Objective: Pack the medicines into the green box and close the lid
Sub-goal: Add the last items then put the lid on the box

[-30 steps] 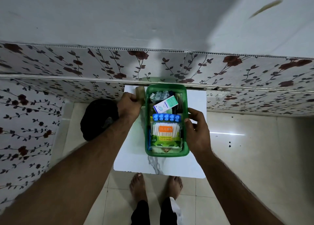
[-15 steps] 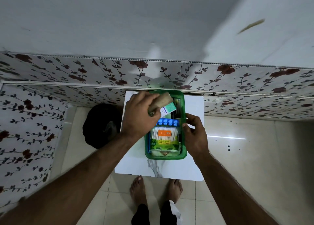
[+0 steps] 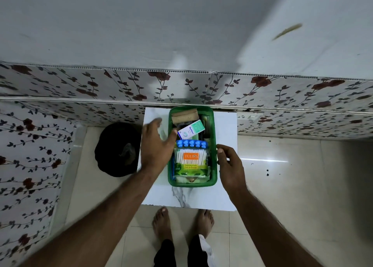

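Nearest, right hand [image 3: 230,164] steadies the green box [image 3: 213,166] at frame centre, fingers bent on its rim; left hand [image 3: 156,143] hovers loose-fingered, holding nothing. Farther up, the tilted Optibex carton [image 3: 191,130] and bandage rolls [image 3: 184,115] sit high, so a lid could jam on them

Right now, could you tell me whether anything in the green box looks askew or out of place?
Yes: the white Optibex carton lies tilted across the other items in the green box, propped on them rather than flat.
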